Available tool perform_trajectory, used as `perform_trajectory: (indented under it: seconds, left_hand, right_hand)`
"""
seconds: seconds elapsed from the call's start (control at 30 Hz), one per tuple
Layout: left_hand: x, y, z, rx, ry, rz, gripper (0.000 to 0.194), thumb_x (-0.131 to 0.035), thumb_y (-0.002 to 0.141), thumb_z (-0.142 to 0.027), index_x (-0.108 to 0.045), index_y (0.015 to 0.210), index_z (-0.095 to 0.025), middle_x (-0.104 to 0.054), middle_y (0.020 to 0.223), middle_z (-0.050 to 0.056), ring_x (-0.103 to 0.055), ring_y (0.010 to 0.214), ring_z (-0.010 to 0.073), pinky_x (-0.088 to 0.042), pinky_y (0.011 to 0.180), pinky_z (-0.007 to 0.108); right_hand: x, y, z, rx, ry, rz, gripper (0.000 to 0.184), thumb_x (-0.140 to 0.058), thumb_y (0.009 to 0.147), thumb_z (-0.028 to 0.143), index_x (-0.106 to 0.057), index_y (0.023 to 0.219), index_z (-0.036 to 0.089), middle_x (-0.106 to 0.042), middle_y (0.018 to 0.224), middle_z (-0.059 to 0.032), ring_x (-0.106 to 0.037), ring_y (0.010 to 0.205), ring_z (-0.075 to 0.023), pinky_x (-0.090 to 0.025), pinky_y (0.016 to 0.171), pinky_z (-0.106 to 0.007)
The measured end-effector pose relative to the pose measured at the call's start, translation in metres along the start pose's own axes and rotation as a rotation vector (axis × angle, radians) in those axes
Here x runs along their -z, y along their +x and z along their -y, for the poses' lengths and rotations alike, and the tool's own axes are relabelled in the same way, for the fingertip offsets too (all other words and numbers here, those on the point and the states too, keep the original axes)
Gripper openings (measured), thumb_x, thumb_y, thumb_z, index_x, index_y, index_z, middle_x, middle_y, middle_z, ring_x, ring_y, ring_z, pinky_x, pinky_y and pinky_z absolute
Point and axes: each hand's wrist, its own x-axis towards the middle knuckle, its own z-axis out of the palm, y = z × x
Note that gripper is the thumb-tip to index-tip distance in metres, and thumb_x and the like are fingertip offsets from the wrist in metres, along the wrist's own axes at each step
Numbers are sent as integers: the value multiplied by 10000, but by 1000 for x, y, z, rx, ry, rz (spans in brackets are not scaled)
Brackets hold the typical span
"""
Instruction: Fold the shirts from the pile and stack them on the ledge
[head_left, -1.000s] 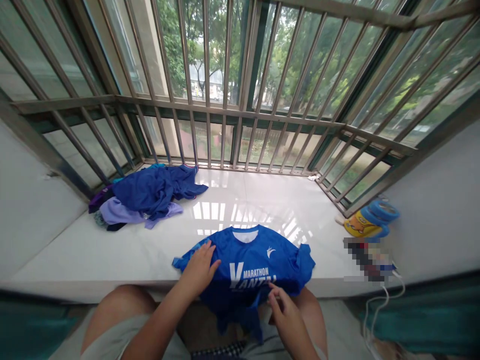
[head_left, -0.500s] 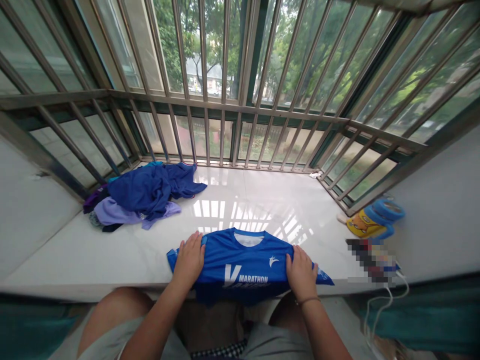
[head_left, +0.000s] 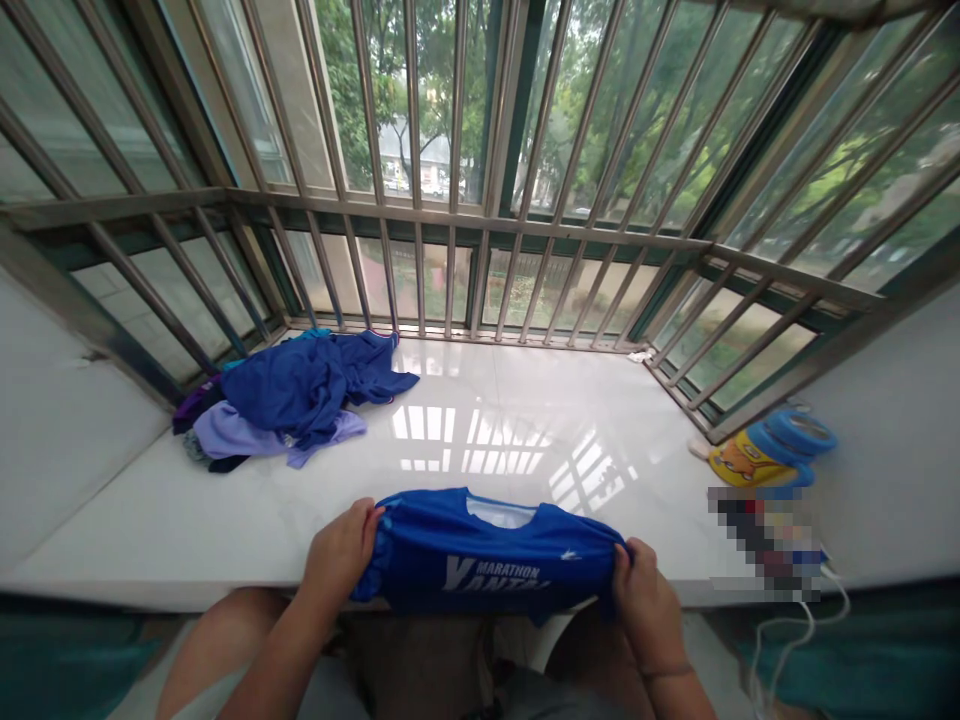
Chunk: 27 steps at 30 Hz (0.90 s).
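From the head camera, the person's left hand and right hand grip opposite sides of a blue T-shirt, their fingers curled closed around the bunched cloth. The shirt, printed with white "MARATHON" lettering, lies along the near edge of a white windowsill. Farther along the sill, a pile of blue and lilac clothes lies to the left, and a yellow-and-blue object sits to the right, near metal window bars.
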Motion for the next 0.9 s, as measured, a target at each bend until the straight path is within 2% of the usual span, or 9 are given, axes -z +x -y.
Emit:
perform_trajectory:
  seconds: [0.1, 0.17, 0.33, 0.43, 0.47, 0.53, 0.63, 0.77, 0.9]
  left_hand:
    - [35, 4, 7, -64, -11, -206, 399, -408, 1059, -437, -588, 754, -255, -683, 649, 33, -656, 590, 213, -419, 593, 301]
    - [62, 18, 7, -117, -24, -311, 476, -409, 1054, -469, -491, 634, -262, -580, 557, 22, -590, 544, 196, -381, 571, 300]
    - [110, 99, -7, 0, -62, -659, 531, -334, 1062, -565, -513, 676, -248, -571, 637, 51, -582, 639, 210, -377, 613, 308]
    - [119, 174, -29, 81, -66, -592, 494, -342, 1084, -543, -668, 981, -186, -708, 919, 115, -670, 845, 250, -472, 754, 331]
    - [118, 198, -36, 70, -60, -491, 483, -341, 1097, -515, -679, 1112, -171, -732, 1035, 141, -692, 940, 267, -503, 834, 356]
    - [111, 236, -51, 86, 35, -240, 431, -390, 1090, -426, -679, 1251, -150, -724, 1246, 208, -677, 1155, 337, -513, 994, 470]
    - [86, 259, -68, 206, 198, -12, 451, -420, 1063, -298, -657, 1395, -106, -514, 1608, 289, -437, 1507, 462, -336, 1191, 711]
    - [32, 234, -96, -39, 228, 51, 493, -378, 1062, -233, -644, 1466, -138, -359, 1759, 194, -259, 1644, 386, -138, 1319, 681]
    - [-30, 192, -125, -164, 128, 199, 561, -417, 1079, -440, -617, 1516, -150, -345, 1767, 193, -301, 1640, 376, -197, 1329, 633]
  right_hand:
    - [30, 7, -7, -8, 39, -68, 453, -366, 1075, 537, -601, 840, 229, -611, 645, -48, -566, 499, -204, -293, 517, -302]
    - [55, 30, -5, 11, 76, -156, 419, -418, 1054, 519, -594, 803, 234, -587, 645, -47, -572, 541, -205, -315, 536, -304]
    - [94, 149, 33, 156, 158, -533, 498, -331, 1057, 557, -598, 825, 207, -623, 812, -130, -613, 768, -263, -424, 695, -355]
    - [89, 239, 78, 66, 51, -486, 505, -295, 1097, 499, -650, 1011, 151, -638, 906, -138, -580, 808, -255, -409, 738, -363]
    - [82, 264, 95, 61, 23, -370, 478, -302, 1117, 458, -655, 1125, 136, -654, 958, -139, -587, 857, -252, -416, 779, -362]
    - [65, 299, 125, 82, -58, -67, 378, -409, 1114, 385, -653, 1230, 121, -674, 1102, -179, -596, 1009, -269, -427, 880, -389]
    - [35, 307, 156, 96, -179, 208, 363, -590, 1041, 284, -650, 1325, 66, -554, 1444, -295, -498, 1323, -362, -380, 1071, -527]
    - [-4, 257, 175, 210, -125, 305, 417, -548, 1076, 301, -631, 1412, 68, -471, 1604, -276, -404, 1483, -346, -317, 1195, -494]
    - [-39, 195, 179, 260, -74, 407, 544, -469, 1118, 393, -534, 1556, 76, -388, 1710, -237, -299, 1590, -360, -295, 1243, -508]
